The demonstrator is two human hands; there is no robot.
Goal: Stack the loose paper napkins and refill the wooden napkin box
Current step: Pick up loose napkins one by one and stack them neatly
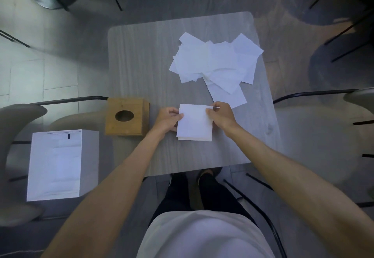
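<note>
The grey table [141,59] held the wooden box [127,117] at near left. The left hand [169,119] gripped the stack [195,124] by its left edge; the right hand [221,115] pinched its far-right corner. Stacking was in hand; the next move probably calls for fetching the loose napkins [214,61] lying far right.

napkin stack [195,124]: sheet count untellable, side edges covered where left hand [169,119] and right hand [221,116] pinch it | loose napkins [216,61]: lower sheets buried under upper ones | wooden napkin box [126,117]: oval hole dark, contents unseen | white box [60,164]: dark mark too small to read | chair [20,120]: blurred, cut by left edge
</note>
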